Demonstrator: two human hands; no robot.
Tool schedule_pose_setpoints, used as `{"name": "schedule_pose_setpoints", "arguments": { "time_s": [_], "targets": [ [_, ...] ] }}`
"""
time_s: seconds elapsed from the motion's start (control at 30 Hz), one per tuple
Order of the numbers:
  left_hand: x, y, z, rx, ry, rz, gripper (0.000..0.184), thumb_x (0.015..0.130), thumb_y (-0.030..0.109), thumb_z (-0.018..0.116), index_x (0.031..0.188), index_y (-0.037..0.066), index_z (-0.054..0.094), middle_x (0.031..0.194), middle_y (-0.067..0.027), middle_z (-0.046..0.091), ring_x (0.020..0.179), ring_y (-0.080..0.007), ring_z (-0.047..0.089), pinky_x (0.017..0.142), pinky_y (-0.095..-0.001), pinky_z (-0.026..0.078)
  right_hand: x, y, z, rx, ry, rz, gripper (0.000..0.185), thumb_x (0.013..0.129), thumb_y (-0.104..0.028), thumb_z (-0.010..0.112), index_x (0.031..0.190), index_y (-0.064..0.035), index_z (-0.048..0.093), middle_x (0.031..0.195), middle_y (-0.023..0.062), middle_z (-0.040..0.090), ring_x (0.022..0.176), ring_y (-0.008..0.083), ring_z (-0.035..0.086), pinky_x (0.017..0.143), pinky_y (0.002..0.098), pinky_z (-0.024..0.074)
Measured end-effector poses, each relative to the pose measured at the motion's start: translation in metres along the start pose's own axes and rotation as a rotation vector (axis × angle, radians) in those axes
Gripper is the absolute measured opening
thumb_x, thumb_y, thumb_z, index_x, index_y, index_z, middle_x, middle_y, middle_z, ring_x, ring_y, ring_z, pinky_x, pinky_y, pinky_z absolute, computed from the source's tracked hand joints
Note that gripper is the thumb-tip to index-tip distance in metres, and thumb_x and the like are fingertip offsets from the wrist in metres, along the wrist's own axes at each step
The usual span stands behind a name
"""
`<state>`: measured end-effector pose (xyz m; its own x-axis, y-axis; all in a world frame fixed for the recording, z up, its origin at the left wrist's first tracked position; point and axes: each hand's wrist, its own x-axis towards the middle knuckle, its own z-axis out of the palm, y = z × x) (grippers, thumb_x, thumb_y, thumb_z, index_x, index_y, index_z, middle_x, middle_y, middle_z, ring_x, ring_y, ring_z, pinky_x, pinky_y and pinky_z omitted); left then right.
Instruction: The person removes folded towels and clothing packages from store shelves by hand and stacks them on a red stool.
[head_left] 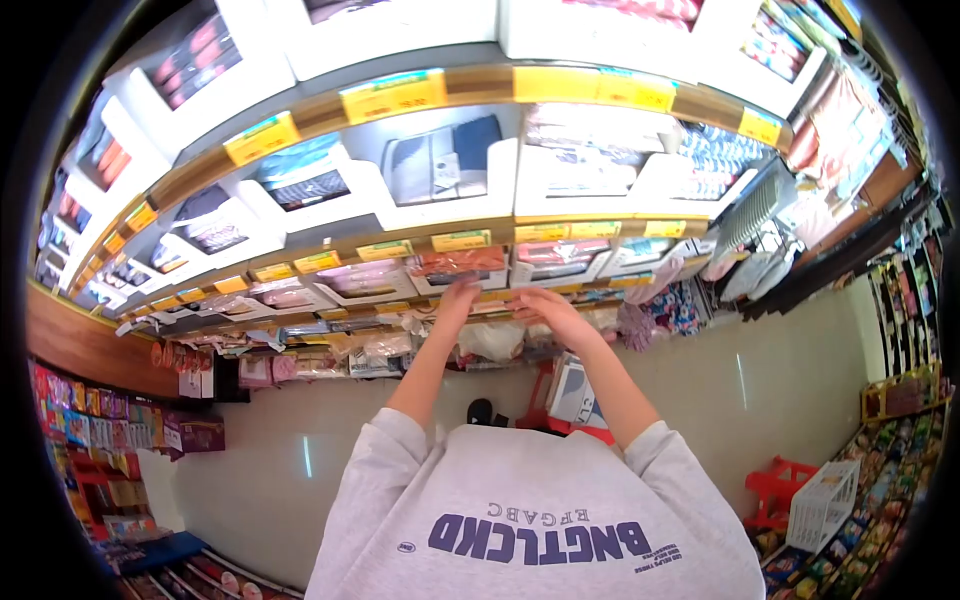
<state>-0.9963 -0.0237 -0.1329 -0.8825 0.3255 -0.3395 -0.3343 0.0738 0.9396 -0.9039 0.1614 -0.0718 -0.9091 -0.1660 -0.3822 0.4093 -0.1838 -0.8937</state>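
My left hand (pixel 459 298) reaches up to the front of a white shelf bin holding orange-red wrapped packages (pixel 458 262). Its fingertips are at the lower edge of that bin, too small to tell whether they grip anything. To the right, my right hand (pixel 545 307) is open, palm down, with its fingers stretched toward the shelf edge and nothing seen in them. Just above it stands another white bin with pink folded packages (pixel 562 256). Yellow price tags (pixel 462 240) line the shelf edge above both hands.
Higher shelves carry white bins of folded textiles (pixel 435 165). Bagged goods (pixel 490 340) fill the lowest shelf. A red basket (pixel 540 395) with a white box (pixel 573 390) stands on the floor by my body. Behind me are a white crate (pixel 824 505) and a red stool (pixel 778 485).
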Motion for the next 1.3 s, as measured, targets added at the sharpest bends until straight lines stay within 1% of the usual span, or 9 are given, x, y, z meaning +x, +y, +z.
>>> {"name": "schedule_pose_setpoints", "arguments": {
  "time_s": [0.03,0.1,0.2,0.27,0.3,0.43,0.77,1.0,1.3],
  "targets": [
    [0.002,0.018,-0.002,-0.007,0.013,0.016,0.031,0.081,0.02,0.051,0.11,0.009,0.052,0.098,-0.0039,0.056,0.087,-0.0139,0.052,0.074,-0.0267,0.041,0.0,-0.026,0.018,-0.041,-0.019,-0.165,0.035,0.084,-0.028,0.048,0.112,-0.0067,0.049,0.101,0.0051,0.056,0.09,0.0139,0.052,0.077,0.0273,0.0397],
    [0.001,0.051,-0.005,-0.092,0.079,0.578,0.023,0.078,0.008,0.051,0.1,0.003,0.054,0.086,-0.0043,0.055,0.073,-0.0131,0.051,0.064,-0.0268,0.042,0.004,-0.063,0.045,-0.092,-0.053,-0.34,0.034,0.084,-0.026,0.05,0.111,-0.0049,0.049,0.101,0.0052,0.056,0.089,0.0132,0.052,0.079,0.0285,0.0394],
    [-0.036,0.124,-0.01,0.14,0.339,0.874,0.022,0.075,0.001,0.05,0.097,0.002,0.054,0.091,-0.0091,0.054,0.076,-0.0185,0.053,0.07,-0.029,0.042,0.018,-0.1,0.073,-0.237,0.066,-0.572,0.025,0.081,-0.014,0.052,0.104,-0.0038,0.052,0.098,0.0076,0.056,0.089,0.0167,0.052,0.08,0.0312,0.0399],
    [-0.037,0.147,-0.022,0.461,0.442,1.114,0.03,0.071,-0.003,0.05,0.1,0.003,0.053,0.097,-0.0128,0.051,0.087,-0.0259,0.051,0.079,-0.0315,0.041,0.026,-0.122,0.085,-0.997,0.398,-1.063,0.023,0.075,-0.006,0.054,0.098,-0.005,0.055,0.094,0.011,0.054,0.089,0.0239,0.051,0.079,0.035,0.0405],
    [-0.038,0.157,-0.024,0.575,0.453,1.158,0.03,0.069,-0.001,0.052,0.099,0.003,0.053,0.095,-0.0131,0.051,0.087,-0.0279,0.05,0.079,-0.0336,0.04,0.029,-0.131,0.095,-1.067,0.475,-1.157,0.022,0.069,-0.007,0.055,0.091,-0.0042,0.057,0.093,0.0135,0.053,0.088,0.0285,0.049,0.079,0.0371,0.039],
    [-0.033,0.163,-0.035,0.962,0.376,1.128,0.03,0.066,0.005,0.058,0.096,0.001,0.052,0.093,-0.0136,0.05,0.088,-0.0304,0.048,0.079,-0.0383,0.038,0.052,-0.148,0.101,-1.666,0.58,-1.183,0.021,0.065,-0.013,0.055,0.084,-0.0042,0.055,0.087,0.0089,0.055,0.083,0.0232,0.05,0.079,0.0354,0.0342],
    [-0.027,0.166,-0.037,1.242,0.337,1.085,0.024,0.064,0.012,0.059,0.085,0.003,0.052,0.087,-0.0103,0.049,0.082,-0.0252,0.047,0.074,-0.0347,0.037,0.063,-0.151,0.107,-2.198,0.533,-0.86,0.018,0.072,-0.019,0.05,0.079,-0.0088,0.064,0.085,0.0049,0.055,0.091,0.021,0.047,0.089,0.0419,0.0269],
    [-0.025,0.175,-0.039,1.26,0.344,1.159,0.024,0.065,0.013,0.059,0.086,0.001,0.056,0.101,-0.0105,0.049,0.093,-0.0253,0.046,0.08,-0.0345,0.038,0.064,-0.164,0.112,-2.304,0.397,-0.596,0.027,0.077,-0.024,0.046,0.09,-0.0081,0.065,0.108,0.0114,0.052,0.103,0.0245,0.043,0.098,0.0488,0.016],
    [-0.028,0.191,-0.038,1.26,0.311,1.222,0.028,0.065,0.013,0.06,0.087,-0.004,0.057,0.125,-0.0207,0.032,0.115,-0.0327,0.032,0.096,-0.0394,0.028,0.069,-0.164,0.116,-2.227,0.758,-0.746,0.048,0.076,-0.028,0.046,0.111,0.0039,0.049,0.125,0.0184,0.036,0.111,0.0298,0.037,0.099,0.0528,0.0136]
  ]
}}
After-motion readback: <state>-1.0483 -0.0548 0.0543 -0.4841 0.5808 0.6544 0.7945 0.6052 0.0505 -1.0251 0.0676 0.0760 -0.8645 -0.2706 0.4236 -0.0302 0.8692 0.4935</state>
